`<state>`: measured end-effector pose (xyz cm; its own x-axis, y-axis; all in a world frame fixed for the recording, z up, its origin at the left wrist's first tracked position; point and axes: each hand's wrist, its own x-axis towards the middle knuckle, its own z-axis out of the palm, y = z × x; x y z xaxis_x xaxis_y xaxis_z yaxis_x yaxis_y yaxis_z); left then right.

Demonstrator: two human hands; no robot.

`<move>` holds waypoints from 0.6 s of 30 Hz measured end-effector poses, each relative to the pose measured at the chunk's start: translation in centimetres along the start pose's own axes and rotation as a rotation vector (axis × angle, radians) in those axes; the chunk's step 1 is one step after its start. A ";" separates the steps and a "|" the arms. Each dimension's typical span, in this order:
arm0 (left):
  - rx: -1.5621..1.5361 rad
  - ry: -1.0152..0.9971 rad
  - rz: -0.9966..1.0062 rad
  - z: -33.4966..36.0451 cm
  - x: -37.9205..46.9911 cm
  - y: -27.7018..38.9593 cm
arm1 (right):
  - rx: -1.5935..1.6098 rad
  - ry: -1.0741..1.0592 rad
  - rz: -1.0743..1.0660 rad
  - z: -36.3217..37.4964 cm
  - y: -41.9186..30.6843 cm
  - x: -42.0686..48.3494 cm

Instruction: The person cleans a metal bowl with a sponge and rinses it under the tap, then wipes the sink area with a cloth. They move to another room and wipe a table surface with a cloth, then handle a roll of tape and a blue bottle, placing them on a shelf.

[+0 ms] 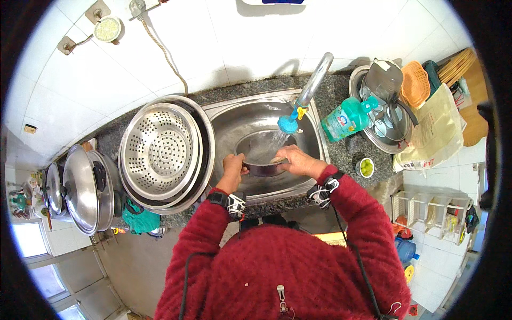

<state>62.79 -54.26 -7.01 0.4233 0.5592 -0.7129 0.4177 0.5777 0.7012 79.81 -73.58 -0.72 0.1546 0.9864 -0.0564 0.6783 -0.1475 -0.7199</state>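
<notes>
Inside the stainless-steel sink [224, 132] sits a round metal pot [262, 170], tilted, with a dark outer side. My left hand [233, 171] grips its rim on the left. At the right side of the rim is my right hand [301, 161], fingers curled around a small pale yellowish thing [277, 159], perhaps a scrubbing pad, pressed to the pot. Water runs from the blue spray head [288, 125] of the metal faucet [316, 78] into the pot. The pot's far side partly blends into the sink.
Left of the sink, a perforated steel colander [168, 154] rests in larger basins, beside lidded pots [82, 190]. On the right stand a green detergent bottle [345, 120], a small cup of green pieces [365, 167] and a steel basin [394, 148] holding utensils.
</notes>
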 end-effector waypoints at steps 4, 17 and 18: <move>0.871 0.466 0.983 0.1 -0.7 0.1 | -0.028 -0.048 -0.051 -1.2 0.2 1.3; 0.650 -0.411 0.587 2.7 -4.9 2.2 | 0.550 0.115 0.202 -1.4 3.0 -0.8; 0.645 -0.415 0.579 2.8 -4.7 2.0 | 0.554 0.155 0.227 -1.6 3.1 -1.0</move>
<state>63.88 -57.37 -2.25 0.9021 0.3281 -0.2801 0.3639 -0.2300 0.9026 82.90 -75.16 -1.74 0.3821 0.9066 -0.1792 0.1489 -0.2518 -0.9563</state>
